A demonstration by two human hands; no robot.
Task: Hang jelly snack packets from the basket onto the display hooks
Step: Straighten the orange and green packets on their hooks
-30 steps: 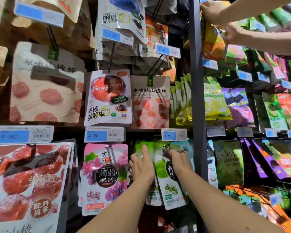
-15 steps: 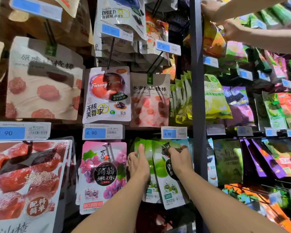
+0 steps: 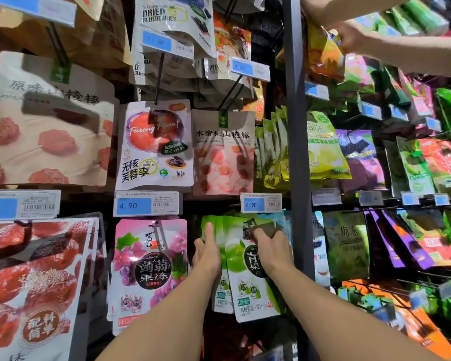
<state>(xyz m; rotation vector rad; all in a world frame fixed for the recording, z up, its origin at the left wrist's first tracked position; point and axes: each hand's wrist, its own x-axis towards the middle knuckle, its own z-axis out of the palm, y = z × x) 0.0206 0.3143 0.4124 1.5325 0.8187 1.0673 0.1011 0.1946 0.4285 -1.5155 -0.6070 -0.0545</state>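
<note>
Several green jelly snack packets hang in a stack on a display hook under a 4.90 price tag. My left hand grips the left edge of the stack, thumb pointing up across the packets' front. My right hand holds the top of the front green packet at the hook, its fingers curled over the packet's upper right corner. A pink grape jelly packet hangs on the neighbouring hook to the left. The basket is out of view.
A grey upright post stands just right of my right hand. Dried fruit bags hang above and to the left. Another person's hands handle packets at the upper right, over rows of green, purple and orange packets.
The view has dropped slightly and come closer. Both hands have stayed on the green packets, shifting a little upward along the stack toward the hook.
</note>
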